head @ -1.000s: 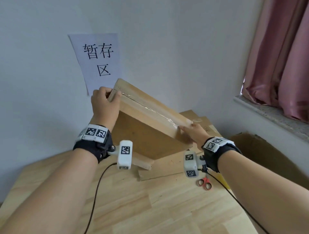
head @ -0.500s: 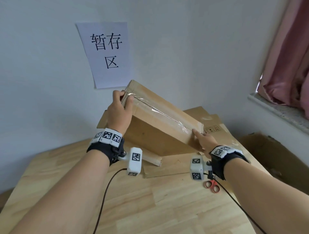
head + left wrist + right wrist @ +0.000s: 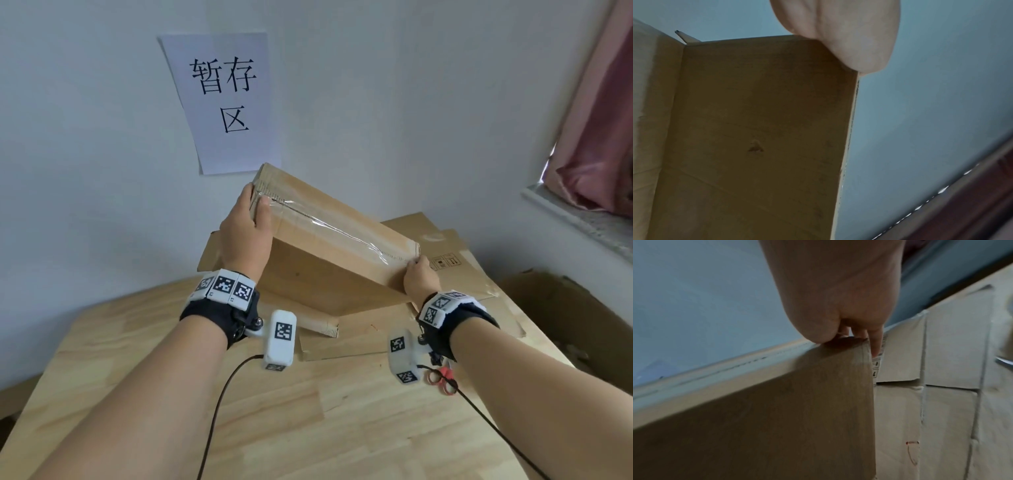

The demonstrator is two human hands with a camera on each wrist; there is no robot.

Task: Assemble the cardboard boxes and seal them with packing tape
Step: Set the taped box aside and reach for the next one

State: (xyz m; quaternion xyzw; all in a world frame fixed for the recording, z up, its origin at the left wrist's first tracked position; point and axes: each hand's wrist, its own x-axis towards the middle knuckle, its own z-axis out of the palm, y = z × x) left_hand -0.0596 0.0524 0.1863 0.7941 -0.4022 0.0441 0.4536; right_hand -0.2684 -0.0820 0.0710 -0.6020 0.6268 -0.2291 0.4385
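Observation:
A brown cardboard box is held tilted above the wooden table, its upper face sealed by a strip of clear packing tape along the centre seam. My left hand grips the box's high far-left end, thumb on the taped face. My right hand grips the low right end, fingers curled over the corner. The left wrist view shows the box side under my left hand. In the right wrist view my right hand's fingers hook the box corner.
Flattened cardboard sheets lie on the table behind and under the box. Red-handled scissors lie by my right wrist. A paper sign hangs on the wall. An open carton stands at the right, below a windowsill and pink curtain.
The box has shifted a little right and lower in view, still tilted, with both hands keeping their grips at its ends. The head view has swung left.

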